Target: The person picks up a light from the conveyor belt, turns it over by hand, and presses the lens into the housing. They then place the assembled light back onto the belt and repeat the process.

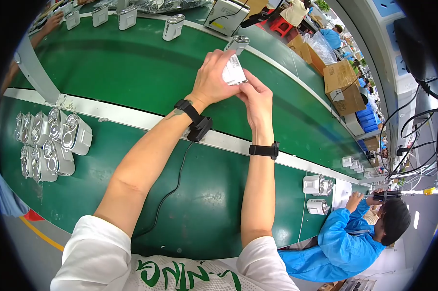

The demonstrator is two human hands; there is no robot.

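Over the green conveyor belt (131, 68), both my hands hold a white boxy unit (234, 72) with printing on its upper face. My left hand (210, 78) grips it from the left, its fingers over the far edge. At the near right corner, the fingers of my right hand (256, 96) are closed on it. Just beyond my hands stands a similar white unit with a shiny metallic top (238, 43). The underside of the held unit is hidden by my hands.
Several white units with round metallic tops (59, 145) stand grouped on the left bench; more units (174, 26) line the belt's far side. A black cable (177, 182) crosses the green bench. At right, a person in blue (345, 242) sits near white units (318, 206). Cardboard boxes (342, 85) stand beyond.
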